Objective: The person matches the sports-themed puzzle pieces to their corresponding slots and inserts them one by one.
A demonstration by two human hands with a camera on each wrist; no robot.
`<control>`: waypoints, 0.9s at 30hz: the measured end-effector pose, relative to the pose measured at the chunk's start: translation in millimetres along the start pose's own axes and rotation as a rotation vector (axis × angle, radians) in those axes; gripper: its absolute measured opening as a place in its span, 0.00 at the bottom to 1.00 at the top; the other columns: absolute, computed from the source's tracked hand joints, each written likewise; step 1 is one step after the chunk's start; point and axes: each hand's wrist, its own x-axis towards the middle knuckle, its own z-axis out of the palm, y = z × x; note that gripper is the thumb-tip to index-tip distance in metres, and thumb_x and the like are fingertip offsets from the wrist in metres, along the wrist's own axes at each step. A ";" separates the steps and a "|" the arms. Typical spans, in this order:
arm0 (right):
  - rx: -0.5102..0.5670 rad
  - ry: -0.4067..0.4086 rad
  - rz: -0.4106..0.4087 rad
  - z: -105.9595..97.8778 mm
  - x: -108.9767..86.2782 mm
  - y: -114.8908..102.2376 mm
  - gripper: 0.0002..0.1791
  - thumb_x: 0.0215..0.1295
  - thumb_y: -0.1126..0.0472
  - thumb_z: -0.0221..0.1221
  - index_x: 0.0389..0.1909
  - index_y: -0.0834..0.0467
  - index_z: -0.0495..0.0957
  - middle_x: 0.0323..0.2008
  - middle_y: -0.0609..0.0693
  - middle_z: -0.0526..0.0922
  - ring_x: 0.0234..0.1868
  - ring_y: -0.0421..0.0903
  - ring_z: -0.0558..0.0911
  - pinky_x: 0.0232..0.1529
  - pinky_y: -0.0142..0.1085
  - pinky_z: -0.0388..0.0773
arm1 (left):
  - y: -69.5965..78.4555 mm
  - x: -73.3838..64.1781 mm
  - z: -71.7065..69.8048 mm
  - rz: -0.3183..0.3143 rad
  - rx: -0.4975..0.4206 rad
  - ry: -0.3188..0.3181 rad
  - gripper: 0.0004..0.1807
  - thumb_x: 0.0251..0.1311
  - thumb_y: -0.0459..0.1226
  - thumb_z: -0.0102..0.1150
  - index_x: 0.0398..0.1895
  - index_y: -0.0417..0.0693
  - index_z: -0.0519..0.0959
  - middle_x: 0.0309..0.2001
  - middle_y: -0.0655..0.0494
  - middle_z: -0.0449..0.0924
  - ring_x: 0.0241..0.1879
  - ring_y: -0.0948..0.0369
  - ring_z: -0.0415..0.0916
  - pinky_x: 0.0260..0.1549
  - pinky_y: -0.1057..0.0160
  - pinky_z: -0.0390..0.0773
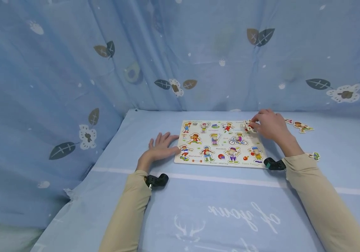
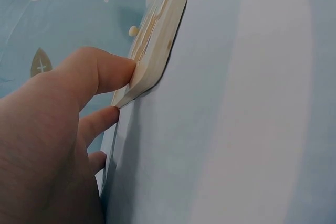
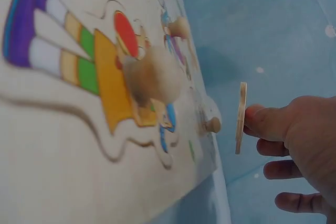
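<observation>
A wooden peg puzzle board (image 1: pixel 205 138) with sports figures lies on the table. My left hand (image 1: pixel 161 148) rests at its left edge, fingers spread. In the left wrist view the thumb touches the board's corner (image 2: pixel 149 74), and a finger meets its side. My right hand (image 1: pixel 271 126) pinches a puzzle piece (image 1: pixel 248 126) above the board's far right corner. The right wrist view shows this piece (image 3: pixel 241 124) edge-on, apart from the board, between thumb and fingers; its picture is hidden there. Several knobbed figures, such as the cyclist (image 1: pixel 238 139), sit in the board.
Loose puzzle pieces lie right of the board: a figure (image 1: pixel 302 127), a small red-and-white part (image 1: pixel 288 121) near the right hand, and another piece (image 1: pixel 315 156) partly behind the right sleeve. A blue patterned curtain (image 1: pixel 199 52) hangs behind the cloth-covered table (image 1: pixel 199 196).
</observation>
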 end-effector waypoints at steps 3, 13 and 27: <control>0.006 -0.013 -0.001 0.2 2.4 -1.8 0.12 0.68 0.57 0.61 0.43 0.61 0.86 0.48 0.62 0.79 0.54 0.64 0.72 0.51 0.65 0.69 | 1.8 1.8 1.1 -0.003 -0.002 -0.007 0.40 0.60 0.59 0.49 0.77 0.63 0.57 0.80 0.50 0.38 0.78 0.45 0.23 0.71 0.36 0.26; 0.036 -0.050 -0.007 2.1 17.8 -24.2 0.12 0.68 0.56 0.60 0.43 0.59 0.87 0.47 0.59 0.80 0.54 0.62 0.72 0.54 0.66 0.64 | 5.9 5.4 0.6 0.004 -0.008 -0.004 0.40 0.59 0.59 0.51 0.76 0.65 0.58 0.80 0.51 0.38 0.78 0.46 0.23 0.71 0.36 0.26; -0.032 -0.052 -0.025 21.1 41.2 -65.2 0.10 0.67 0.60 0.61 0.36 0.61 0.87 0.40 0.58 0.81 0.45 0.61 0.77 0.59 0.70 0.60 | 3.6 2.2 -1.9 -0.021 -0.011 -0.026 0.40 0.59 0.57 0.51 0.77 0.65 0.57 0.81 0.52 0.37 0.78 0.47 0.22 0.71 0.37 0.26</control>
